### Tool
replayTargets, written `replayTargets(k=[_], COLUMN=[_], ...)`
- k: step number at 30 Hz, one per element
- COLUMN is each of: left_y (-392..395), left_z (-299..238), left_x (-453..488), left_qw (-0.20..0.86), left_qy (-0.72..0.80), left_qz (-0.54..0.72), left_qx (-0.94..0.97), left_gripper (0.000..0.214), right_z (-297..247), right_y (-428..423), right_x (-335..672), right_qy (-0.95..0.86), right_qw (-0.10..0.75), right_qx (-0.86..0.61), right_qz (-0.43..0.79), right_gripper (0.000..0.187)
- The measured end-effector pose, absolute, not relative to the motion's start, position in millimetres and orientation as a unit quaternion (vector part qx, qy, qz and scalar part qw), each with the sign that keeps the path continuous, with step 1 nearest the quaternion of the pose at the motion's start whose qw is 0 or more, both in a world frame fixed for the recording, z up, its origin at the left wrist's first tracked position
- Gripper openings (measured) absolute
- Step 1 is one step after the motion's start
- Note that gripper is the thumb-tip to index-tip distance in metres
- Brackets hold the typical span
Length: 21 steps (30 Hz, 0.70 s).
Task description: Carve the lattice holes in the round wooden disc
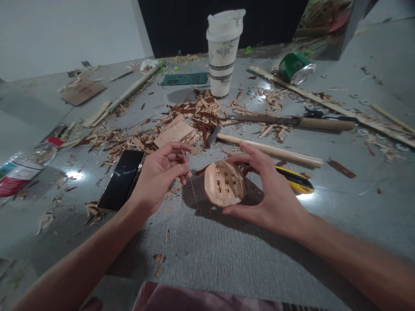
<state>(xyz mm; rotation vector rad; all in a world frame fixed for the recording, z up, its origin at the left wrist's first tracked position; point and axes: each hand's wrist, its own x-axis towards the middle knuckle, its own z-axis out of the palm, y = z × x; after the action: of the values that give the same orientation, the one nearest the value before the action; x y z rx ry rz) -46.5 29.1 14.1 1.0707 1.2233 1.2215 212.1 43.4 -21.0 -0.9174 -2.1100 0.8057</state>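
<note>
My right hand (262,194) grips a round, faceted wooden piece (225,183) at its edge, thumb below and fingers above. Several small square holes are cut in rows through its pale face, which is turned towards me. To its left, my left hand (168,166) is closed with the thumb against the fingers on a thin, straight pale strand (177,125); whether it is thread or wire I cannot tell. The strand slants past the fingers, apart from the wooden piece. A yellow and black utility knife (295,179) lies behind my right hand, and a black phone (121,180) beside my left wrist.
Wood shavings (207,108) cover the middle of the grey table. Beyond the hands lie a wooden-handled hammer (269,149) and a long tool with a wooden handle (324,124). A lidded paper cup (223,56), a green can (295,68) and a plastic bottle (27,166) surround the work.
</note>
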Motion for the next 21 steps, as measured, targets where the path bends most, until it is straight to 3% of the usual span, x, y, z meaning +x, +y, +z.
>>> replayTargets(k=[21], left_y=[28.2], left_z=[16.8], left_x=[-45.3], left_qw=[0.522], left_qy=[0.524], left_qz=[0.504], left_qx=[0.445], left_gripper=[0.034], right_z=[-21.1], right_y=[44.2], right_x=[211.7], right_qy=[-0.817], right_qw=[0.345], right_qx=[-0.348], right_qz=[0.303], right_gripper=[0.124])
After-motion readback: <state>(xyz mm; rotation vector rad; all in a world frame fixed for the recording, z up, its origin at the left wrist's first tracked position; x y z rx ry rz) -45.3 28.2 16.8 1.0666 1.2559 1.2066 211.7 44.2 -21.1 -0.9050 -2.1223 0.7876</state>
